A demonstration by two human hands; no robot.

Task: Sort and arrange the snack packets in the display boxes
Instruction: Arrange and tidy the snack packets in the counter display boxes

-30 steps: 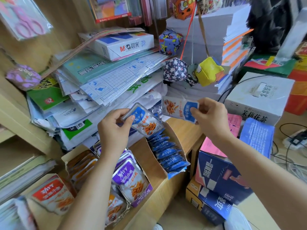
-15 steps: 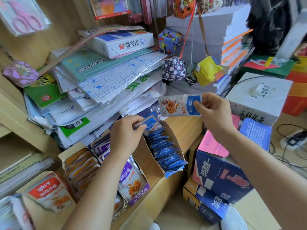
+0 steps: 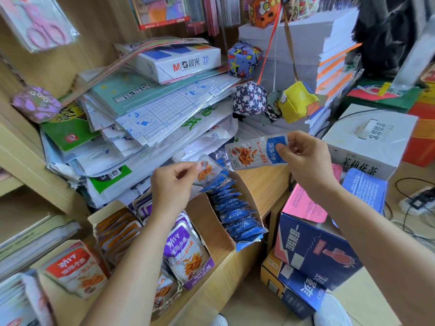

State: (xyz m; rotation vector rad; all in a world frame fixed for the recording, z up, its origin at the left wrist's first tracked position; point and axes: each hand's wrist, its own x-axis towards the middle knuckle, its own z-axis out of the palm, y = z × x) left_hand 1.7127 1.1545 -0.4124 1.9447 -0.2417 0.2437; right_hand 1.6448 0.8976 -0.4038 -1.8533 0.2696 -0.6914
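- While it sits at the centre of the frame, my left hand (image 3: 173, 184) pinches a blue snack packet (image 3: 208, 170) between thumb and fingertips, holding it by the near edge.
- That packet's lower end meets the far end of the row of blue packets (image 3: 237, 215).
- The row stands on edge inside the cardboard display box (image 3: 249, 196), just right of centre.
- My right hand (image 3: 306, 158), higher and further right, grips a second blue packet (image 3: 254, 152) by its blue end; it lies sideways in the air above the wooden counter (image 3: 266, 182), apart from the box.
- Purple packets (image 3: 188, 252) stand left of the blue row, beside my left forearm.
- Orange packets (image 3: 117, 229) stand further left, and a red packet (image 3: 75, 264) is at the lower left.
- Stacked papers (image 3: 141, 114) fill the upper left.
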